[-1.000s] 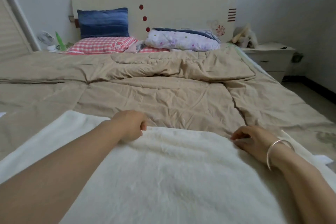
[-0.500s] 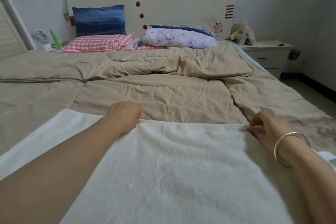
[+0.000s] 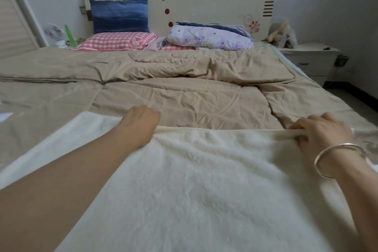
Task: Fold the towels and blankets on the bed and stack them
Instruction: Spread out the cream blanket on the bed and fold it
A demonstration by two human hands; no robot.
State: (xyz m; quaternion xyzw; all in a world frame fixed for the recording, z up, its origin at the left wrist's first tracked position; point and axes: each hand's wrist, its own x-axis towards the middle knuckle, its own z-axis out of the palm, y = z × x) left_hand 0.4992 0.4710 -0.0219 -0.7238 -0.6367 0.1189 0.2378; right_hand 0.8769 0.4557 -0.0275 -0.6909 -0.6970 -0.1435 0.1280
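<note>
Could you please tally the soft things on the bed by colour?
White: 1, the blanket gripped by the left hand and right hand
Tan: 1, the quilt
Blue: 1, the pillow
Red check: 1, the checked pillow
Spotted pale: 1, the folded quilt
Total: 5

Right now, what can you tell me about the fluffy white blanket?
The white blanket looks soft and fuzzy, like fleece. It lies spread flat over the tan quilt, filling the near part of the bed. Its far edge runs straight across, pinched by the left hand and the right hand. Another white layer pokes out beneath it on the left.
</note>
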